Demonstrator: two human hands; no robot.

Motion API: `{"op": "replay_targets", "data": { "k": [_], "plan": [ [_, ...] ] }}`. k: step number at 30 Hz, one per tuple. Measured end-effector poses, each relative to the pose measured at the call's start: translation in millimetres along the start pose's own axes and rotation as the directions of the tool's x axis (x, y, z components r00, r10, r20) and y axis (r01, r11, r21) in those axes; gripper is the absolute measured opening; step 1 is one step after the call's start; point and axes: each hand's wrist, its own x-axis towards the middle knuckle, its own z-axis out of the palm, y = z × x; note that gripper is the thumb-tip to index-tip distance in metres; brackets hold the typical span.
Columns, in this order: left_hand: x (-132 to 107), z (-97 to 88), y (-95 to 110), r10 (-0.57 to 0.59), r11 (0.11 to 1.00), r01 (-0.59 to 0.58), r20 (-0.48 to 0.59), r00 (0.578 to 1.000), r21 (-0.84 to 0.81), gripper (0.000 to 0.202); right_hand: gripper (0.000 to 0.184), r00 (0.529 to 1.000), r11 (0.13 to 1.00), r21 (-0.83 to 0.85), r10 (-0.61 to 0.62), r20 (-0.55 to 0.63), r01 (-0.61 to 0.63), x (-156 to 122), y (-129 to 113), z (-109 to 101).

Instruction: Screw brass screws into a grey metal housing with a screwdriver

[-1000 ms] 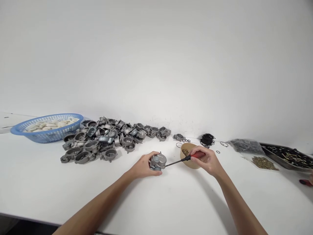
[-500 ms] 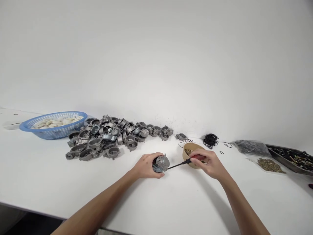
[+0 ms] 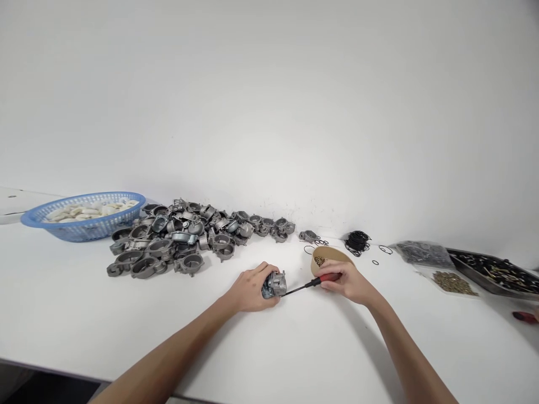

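Note:
My left hand point(image 3: 252, 289) is wrapped round a small metal carburetor point(image 3: 276, 284) just above the white table. In my right hand point(image 3: 347, 280) is a screwdriver point(image 3: 314, 282) with a red and black handle. Its dark shaft slants down to the left, and the tip meets the lower right side of the carburetor; the exact contact point is too small to make out. Right behind my right hand stands a tan bowl point(image 3: 337, 254) with small brass-coloured screws point(image 3: 320, 261) in it, partly covered by the hand.
Grey metal float bowls point(image 3: 160, 247) are heaped at left, beside a blue basket point(image 3: 90, 229) of white parts. Black rubber rings point(image 3: 357, 241) lie behind the bowl. Bags of screws point(image 3: 452, 282) and dark parts point(image 3: 425, 254), plus a metal tray point(image 3: 497, 286), are at right. A red-handled tool point(image 3: 524, 317) shows at the right edge.
The carburetor has turned in my left hand, showing more of its side. My right hand and the screwdriver have shifted slightly left and down. More of the red-handled tool shows at the right edge.

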Motion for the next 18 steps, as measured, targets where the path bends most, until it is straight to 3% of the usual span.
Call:
{"op": "replay_targets", "data": {
  "k": [7,12,14,18],
  "plan": [
    [2,4.9,-1,-0.033,0.992,0.022,-0.093,0.995,-0.125,0.048,0.024,0.995,0.991,-0.101,0.08,-0.061,-0.086,-3,2,3],
    [3,8.6,-3,-0.063,0.979,0.032,-0.146,0.987,-0.204,0.049,0.028,0.988,0.987,-0.097,-0.133,-0.081,0.125,-1,-1,9],
    [4,7.3,-3,-0.112,0.966,0.077,-0.13,0.985,-0.247,0.048,0.03,0.977,0.985,-0.059,-0.167,-0.134,0.16,1,-1,11],
    [4,3.7,-4,-0.226,0.909,0.191,-0.053,0.973,-0.371,0.048,0.029,0.971,0.996,-0.01,-0.083,-0.224,0.083,5,0,16]
  ]
}}
